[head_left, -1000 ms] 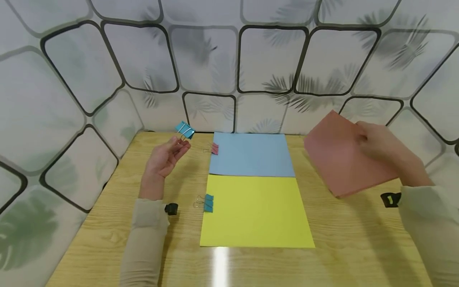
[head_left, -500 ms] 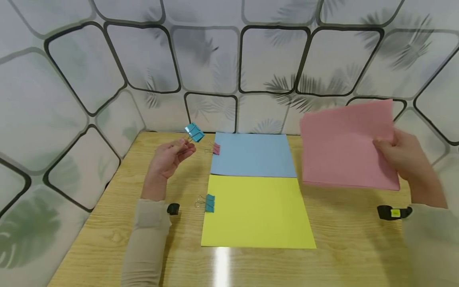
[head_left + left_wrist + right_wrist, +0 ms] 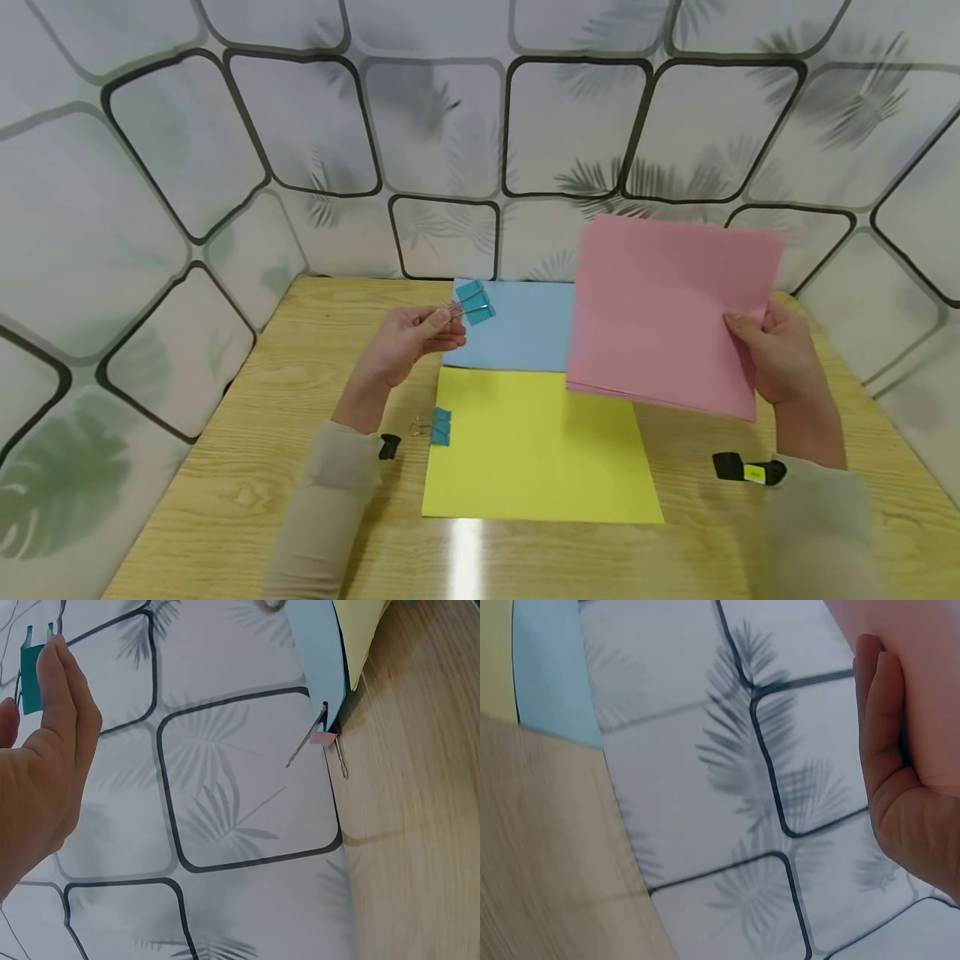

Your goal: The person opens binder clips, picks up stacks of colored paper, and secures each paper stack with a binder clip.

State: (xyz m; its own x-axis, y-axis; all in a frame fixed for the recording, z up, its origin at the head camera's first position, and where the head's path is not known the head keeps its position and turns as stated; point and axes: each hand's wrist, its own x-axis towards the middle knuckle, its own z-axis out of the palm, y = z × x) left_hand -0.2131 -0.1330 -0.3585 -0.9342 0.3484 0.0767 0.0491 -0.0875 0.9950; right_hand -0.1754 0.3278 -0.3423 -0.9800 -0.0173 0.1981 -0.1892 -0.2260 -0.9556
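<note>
My left hand (image 3: 408,342) pinches a blue binder clip (image 3: 476,302) by its wire handles, held above the left edge of the blue paper (image 3: 517,325). In the left wrist view the same binder clip (image 3: 32,679) shows at the fingertips. My right hand (image 3: 783,354) grips a stack of pink paper (image 3: 667,317) by its right edge, thumb on the front face. The stack is raised and tilted, overlapping the right part of the blue paper and a corner of the yellow paper (image 3: 540,450). A pink binder clip (image 3: 323,739) on the blue paper is mostly hidden in the head view.
Another blue binder clip (image 3: 441,427) grips the left edge of the yellow paper, its handles pointing left. Both papers lie on the wooden table (image 3: 300,367). A patterned wall covering (image 3: 442,125) rises behind the table and along its sides.
The pink paper stack has turned its face toward me and moved left, over the laid papers. The left hand has brought its binder clip rightward, toward the stack.
</note>
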